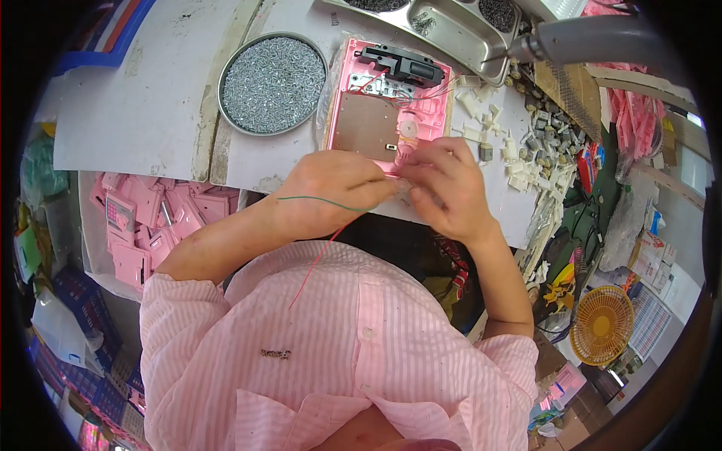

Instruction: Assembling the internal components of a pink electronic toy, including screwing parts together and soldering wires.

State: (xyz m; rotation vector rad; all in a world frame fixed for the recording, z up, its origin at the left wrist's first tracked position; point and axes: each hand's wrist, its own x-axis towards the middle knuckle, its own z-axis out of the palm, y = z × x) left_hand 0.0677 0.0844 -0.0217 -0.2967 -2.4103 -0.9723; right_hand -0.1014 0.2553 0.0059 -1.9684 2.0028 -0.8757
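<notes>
In front of me lies a pink plastic casing (pixel 336 124), with a brown flat board (pixel 366 124) and a long black part (pixel 402 66) fitted inside it. My left hand (pixel 331 184) is closed at the casing's near edge, its fingertips pinching a thin green wire (pixel 323 200) and a red wire (pixel 323 254) that trail toward my shirt. Opposite it, my right hand (pixel 451 188) brings curled fingers and thumb close to the left fingertips. A small pale piece between the two hands is mostly hidden, too small to name.
A round metal tray (pixel 220 94) full of small screws stands left of the casing. Beyond is a steel compartment tray (pixel 455 43); white plastic pieces (pixel 519 161) lie at right. Pink casings (pixel 162 218) fill a container at lower left. A grey arm (pixel 602 41) reaches in from upper right.
</notes>
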